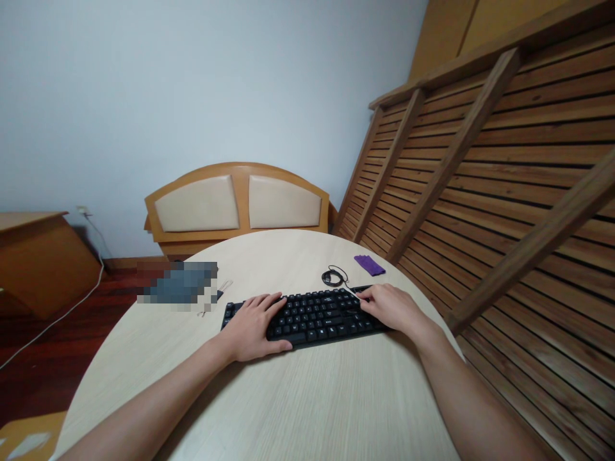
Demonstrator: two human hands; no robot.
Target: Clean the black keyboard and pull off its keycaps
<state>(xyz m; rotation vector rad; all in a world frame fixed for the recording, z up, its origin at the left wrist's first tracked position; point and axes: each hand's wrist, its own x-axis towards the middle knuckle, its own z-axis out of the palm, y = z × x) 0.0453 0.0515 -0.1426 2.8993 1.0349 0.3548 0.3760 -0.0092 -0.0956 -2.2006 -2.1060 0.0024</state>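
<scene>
1. Keyboard (312,314), in the head view: black, lying flat on the pale round bench (288,403).
2. Left of the two hands (252,325): fingers spread over the keyboard's left part, thumb along its near edge.
3. Right hand (396,308): over the keyboard's right end, well apart from the left, pinching a slim white stick (353,294); I cannot tell whether its tip touches keys.
4. Beyond the keyboard's right half: coiled black cable (328,278), then purple cloth (369,265).

Ahead of me a headboard (244,205) stands before the pale wall (216,83), slatted frame (456,153) rightward, desk (43,262) and reddish floor (57,352) leftward.
</scene>
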